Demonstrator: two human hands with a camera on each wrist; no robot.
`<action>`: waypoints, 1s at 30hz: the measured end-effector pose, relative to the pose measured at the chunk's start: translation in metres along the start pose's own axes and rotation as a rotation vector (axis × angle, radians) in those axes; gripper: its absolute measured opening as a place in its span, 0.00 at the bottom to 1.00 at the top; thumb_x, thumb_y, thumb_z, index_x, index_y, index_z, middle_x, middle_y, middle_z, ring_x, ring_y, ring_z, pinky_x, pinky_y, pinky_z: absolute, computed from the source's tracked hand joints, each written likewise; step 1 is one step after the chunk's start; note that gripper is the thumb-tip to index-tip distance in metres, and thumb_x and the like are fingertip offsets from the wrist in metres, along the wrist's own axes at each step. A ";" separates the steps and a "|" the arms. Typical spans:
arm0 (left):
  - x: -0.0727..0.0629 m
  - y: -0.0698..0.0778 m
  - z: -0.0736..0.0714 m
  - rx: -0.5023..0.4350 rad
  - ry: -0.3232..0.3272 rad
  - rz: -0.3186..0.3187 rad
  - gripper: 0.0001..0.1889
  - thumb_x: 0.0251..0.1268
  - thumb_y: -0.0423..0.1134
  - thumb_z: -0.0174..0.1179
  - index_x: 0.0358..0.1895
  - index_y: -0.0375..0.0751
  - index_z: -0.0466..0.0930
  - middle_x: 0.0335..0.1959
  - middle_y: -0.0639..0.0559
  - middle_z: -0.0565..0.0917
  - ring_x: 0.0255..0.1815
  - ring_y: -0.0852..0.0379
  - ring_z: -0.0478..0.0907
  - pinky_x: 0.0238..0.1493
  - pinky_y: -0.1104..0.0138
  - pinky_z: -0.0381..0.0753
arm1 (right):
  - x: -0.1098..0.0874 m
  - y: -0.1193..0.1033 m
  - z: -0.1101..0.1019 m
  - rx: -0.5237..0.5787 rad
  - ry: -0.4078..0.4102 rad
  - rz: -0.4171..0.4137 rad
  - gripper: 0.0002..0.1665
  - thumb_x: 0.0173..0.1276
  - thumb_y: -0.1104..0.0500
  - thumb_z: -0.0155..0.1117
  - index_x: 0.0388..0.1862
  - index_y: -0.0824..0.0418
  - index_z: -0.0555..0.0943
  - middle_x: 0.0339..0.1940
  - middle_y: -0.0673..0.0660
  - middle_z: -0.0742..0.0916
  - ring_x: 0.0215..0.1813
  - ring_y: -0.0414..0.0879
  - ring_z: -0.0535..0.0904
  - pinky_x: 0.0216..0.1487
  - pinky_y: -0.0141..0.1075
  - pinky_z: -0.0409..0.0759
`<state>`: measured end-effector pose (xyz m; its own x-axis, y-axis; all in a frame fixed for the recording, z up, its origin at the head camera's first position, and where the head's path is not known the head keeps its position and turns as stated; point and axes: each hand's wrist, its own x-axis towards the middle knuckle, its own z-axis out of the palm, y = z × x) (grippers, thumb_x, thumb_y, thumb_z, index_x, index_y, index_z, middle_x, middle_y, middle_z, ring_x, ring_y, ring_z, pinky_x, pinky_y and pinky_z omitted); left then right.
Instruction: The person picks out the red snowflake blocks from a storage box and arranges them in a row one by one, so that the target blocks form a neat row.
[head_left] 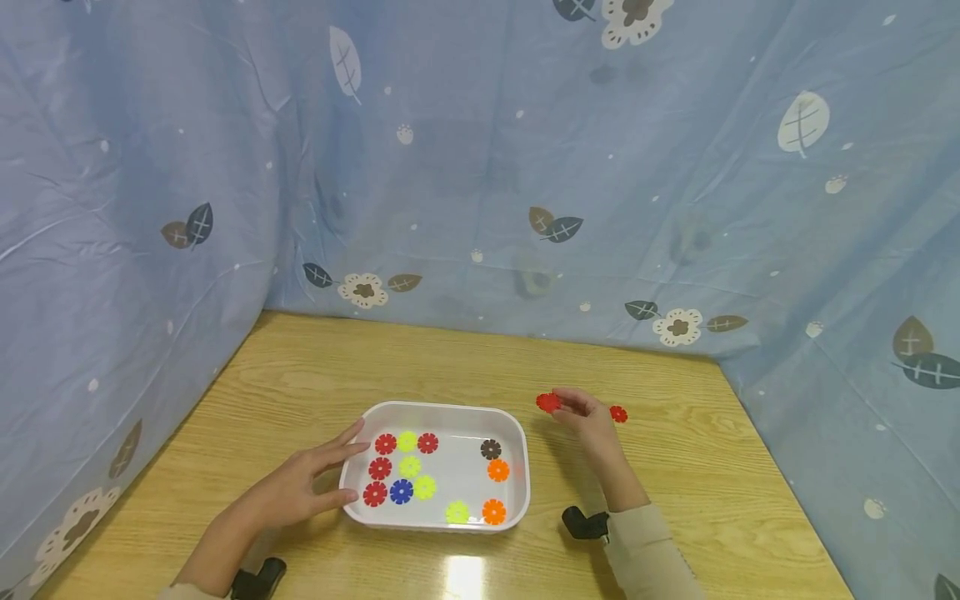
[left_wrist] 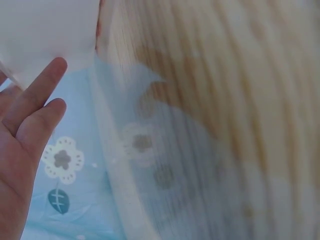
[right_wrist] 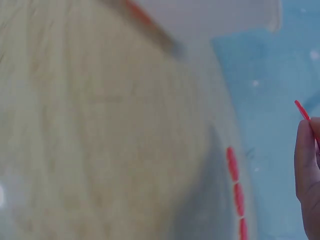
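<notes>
In the head view a white plastic tray (head_left: 457, 467) stands on the table with several flower-shaped notched discs inside. My left hand (head_left: 303, 483) rests at its left side, fingers spread and fairly straight, touching the rim. In the left wrist view those fingers (left_wrist: 37, 97) lie against the white tray wall. Right of the tray, my right hand (head_left: 592, 425) pinches a red notched disc (head_left: 547, 402) between thumb and fingertips, above the table. The right wrist view shows that disc edge-on as a thin red line. Another red disc (head_left: 618, 414) is just beyond the right hand, partly hidden by it.
The tray holds red, yellow, blue, brown and orange discs, including a blue disc (head_left: 401, 492) and a brown disc (head_left: 491, 450). A wood-grain table (head_left: 660, 467) lies beneath. A blue patterned curtain (head_left: 450, 167) hangs along the back and both sides.
</notes>
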<state>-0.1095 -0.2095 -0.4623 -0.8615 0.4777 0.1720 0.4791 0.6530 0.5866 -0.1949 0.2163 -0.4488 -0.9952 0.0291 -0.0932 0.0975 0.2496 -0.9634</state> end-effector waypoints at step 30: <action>0.000 0.001 0.000 0.018 0.003 0.010 0.31 0.59 0.53 0.63 0.64 0.43 0.72 0.74 0.47 0.61 0.67 0.40 0.66 0.59 0.49 0.74 | 0.016 0.034 0.007 -0.357 0.003 -0.009 0.17 0.62 0.70 0.62 0.51 0.65 0.81 0.45 0.62 0.84 0.46 0.51 0.77 0.35 0.30 0.77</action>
<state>-0.1087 -0.2089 -0.4612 -0.8570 0.4826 0.1808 0.4911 0.6586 0.5701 -0.2079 0.2182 -0.4845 -0.9961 0.0278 -0.0842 0.0849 0.5720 -0.8158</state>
